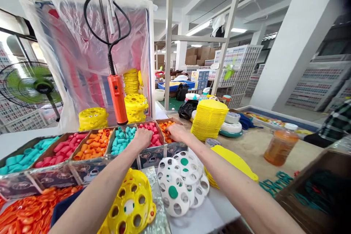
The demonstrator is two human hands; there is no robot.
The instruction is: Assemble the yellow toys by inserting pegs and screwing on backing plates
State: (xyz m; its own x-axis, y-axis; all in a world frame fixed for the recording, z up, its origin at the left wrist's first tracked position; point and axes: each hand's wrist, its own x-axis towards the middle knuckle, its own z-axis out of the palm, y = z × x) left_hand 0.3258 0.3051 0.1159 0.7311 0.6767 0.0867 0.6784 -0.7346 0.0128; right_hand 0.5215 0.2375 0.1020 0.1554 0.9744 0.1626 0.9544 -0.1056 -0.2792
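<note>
My left hand [143, 138] is curled at the near-left edge of the bin of pink plastic pieces [155, 136], its fingertips mostly hidden. My right hand [176, 132] reaches into the neighbouring bin of orange plastic pieces [165, 127]. Its fingers are bent down among them, and what they grip cannot be made out. Below my arms lies a yellow round plastic part with holes [128, 210]. White perforated discs [174, 193] are piled beside it.
An orange electric screwdriver [117, 98] hangs above the bin of teal pieces [122, 142]. Yellow discs stand in a tall stack [210, 117] on the right, near a bottle of amber liquid [281, 144]. Loose orange parts [30, 210] lie front left. A cardboard box [315, 190] stands front right.
</note>
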